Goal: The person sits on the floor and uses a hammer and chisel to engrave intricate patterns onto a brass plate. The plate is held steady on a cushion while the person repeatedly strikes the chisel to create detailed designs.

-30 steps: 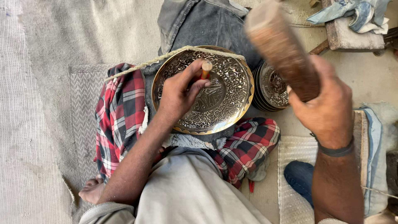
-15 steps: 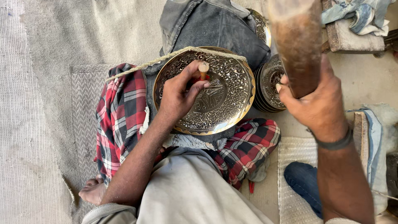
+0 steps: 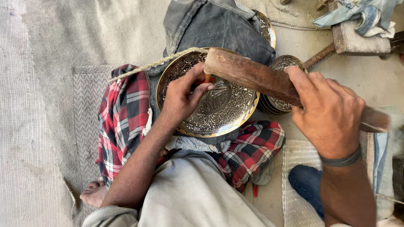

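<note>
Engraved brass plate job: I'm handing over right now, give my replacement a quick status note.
Left hand: pinches a small punch upright on the engraved brass plate.
Right hand: grips a wooden mallet, its head down on the punch top.
The plate rests on a checked cloth over the lap; a stack of similar plates sits beside it.
Done: dense pattern covers the plate.
Left: cannot tell which areas remain unworked.

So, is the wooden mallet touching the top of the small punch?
Touching. In the head view the wooden mallet head sits on the top of the punch, with no gap visible.
</note>
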